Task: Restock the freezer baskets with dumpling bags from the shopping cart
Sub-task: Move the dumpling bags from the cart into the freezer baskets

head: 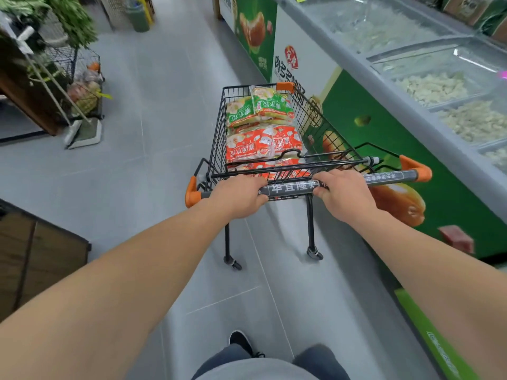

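Nearest: your black shoe (241, 342) on the grey floor tiles (153, 111).
Your left hand (238, 197) and right hand (341, 195): both clenched around the shopping cart handle (293, 187), which has orange end caps.
Shopping cart (219, 138), black wire: red dumpling bags (253, 146) at your end, green dumpling bags (260, 109) stacked beyond.
To your right: chest freezer (370, 86), green-fronted; under its lids pale loose dumplings, probably, though glare blurs them.
Far left: greens on a rack (65, 20).
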Available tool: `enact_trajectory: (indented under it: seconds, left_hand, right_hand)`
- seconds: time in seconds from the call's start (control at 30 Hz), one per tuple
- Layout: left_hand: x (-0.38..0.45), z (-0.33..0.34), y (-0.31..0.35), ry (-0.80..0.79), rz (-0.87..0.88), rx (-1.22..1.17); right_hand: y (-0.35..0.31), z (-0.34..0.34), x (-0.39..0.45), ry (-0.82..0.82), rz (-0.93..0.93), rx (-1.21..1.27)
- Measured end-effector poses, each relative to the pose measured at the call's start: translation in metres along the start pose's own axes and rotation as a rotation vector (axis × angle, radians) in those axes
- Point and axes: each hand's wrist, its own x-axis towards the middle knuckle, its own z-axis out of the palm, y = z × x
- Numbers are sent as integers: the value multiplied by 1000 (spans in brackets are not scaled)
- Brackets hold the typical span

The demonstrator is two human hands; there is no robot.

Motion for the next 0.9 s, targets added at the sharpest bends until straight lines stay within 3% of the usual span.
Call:
enact_trajectory:
  seconds: [0.43,0.6,0.9]
  left_hand:
    - [51,-23,-91,158,-170,71]
    - [99,-42,-132,187,-312,10]
    - [208,-93,-203,149,-385,-43]
  right_hand:
    - [-57,-7,125,-28,-48,13]
    - [-76,-7,201,-11,-72,25]
    - [-81,-7,353,-48,-110,30]
